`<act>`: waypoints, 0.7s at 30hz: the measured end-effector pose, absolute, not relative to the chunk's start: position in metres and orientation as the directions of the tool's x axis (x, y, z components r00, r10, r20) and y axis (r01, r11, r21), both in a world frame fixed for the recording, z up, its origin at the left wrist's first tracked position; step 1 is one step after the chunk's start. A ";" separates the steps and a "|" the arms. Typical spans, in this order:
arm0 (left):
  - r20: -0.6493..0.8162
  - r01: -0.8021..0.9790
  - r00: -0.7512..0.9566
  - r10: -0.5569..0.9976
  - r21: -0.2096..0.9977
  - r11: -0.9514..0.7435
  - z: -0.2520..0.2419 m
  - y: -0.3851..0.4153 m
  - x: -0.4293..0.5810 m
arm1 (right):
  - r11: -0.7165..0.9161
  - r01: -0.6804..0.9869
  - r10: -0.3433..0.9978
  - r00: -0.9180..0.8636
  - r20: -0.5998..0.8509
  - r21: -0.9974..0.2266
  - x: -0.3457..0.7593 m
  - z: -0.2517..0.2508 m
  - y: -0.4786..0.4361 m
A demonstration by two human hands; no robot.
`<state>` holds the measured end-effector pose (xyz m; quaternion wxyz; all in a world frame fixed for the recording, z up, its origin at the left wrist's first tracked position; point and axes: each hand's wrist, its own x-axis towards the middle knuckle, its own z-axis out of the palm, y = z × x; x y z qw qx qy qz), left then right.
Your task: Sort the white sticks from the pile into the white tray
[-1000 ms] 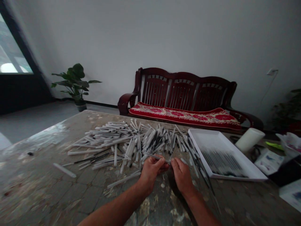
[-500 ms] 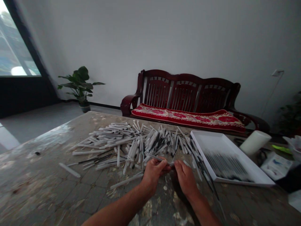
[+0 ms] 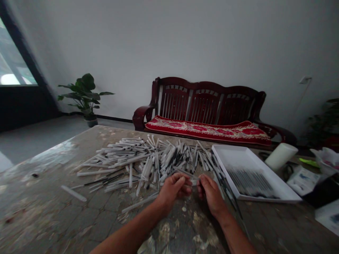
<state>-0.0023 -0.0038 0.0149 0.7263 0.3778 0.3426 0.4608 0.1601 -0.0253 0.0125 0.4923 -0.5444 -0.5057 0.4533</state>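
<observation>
My left hand is above the near edge of a pile of thin pen-like sticks, white and black, many seemingly in clear sleeves. Its fingers are curled, thumb close to the forefinger; what they hold, if anything, is too small to make out. Facing it across a small gap, my right hand is closed in a pinch. A thin grey stick slants from behind my left hand to the right fingertips, which seem to grip its end. The right hand's lower fingers are partly hidden.
Right of the pile, a shallow white box holds a row of thin dark sticks. Beyond it are a white roll and a small printed box. A loose white tube lies at left. A wooden bench stands behind the table.
My hands have moved slightly apart, and a gap shows between their fingertips. The left fingers look looser around the stick. The whole view has shifted a little.
</observation>
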 end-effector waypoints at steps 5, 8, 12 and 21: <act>-0.347 -0.162 0.711 0.612 0.765 0.623 0.023 -0.003 -0.022 | 0.192 0.319 0.980 -0.113 0.164 -0.928 0.174 0.013 -0.021; -0.300 -0.100 0.805 0.512 0.782 0.615 0.027 -0.008 -0.027 | 0.193 0.368 0.979 -0.135 0.153 -0.909 0.175 0.010 -0.020; -0.284 -0.240 0.707 0.647 0.765 0.598 0.023 -0.011 -0.019 | 0.208 0.575 0.953 0.062 0.296 -0.791 0.177 0.008 -0.017; -0.261 -0.455 0.066 0.963 0.851 0.262 0.009 0.004 -0.007 | 0.288 0.882 0.932 -0.169 0.322 -0.372 0.163 0.010 -0.020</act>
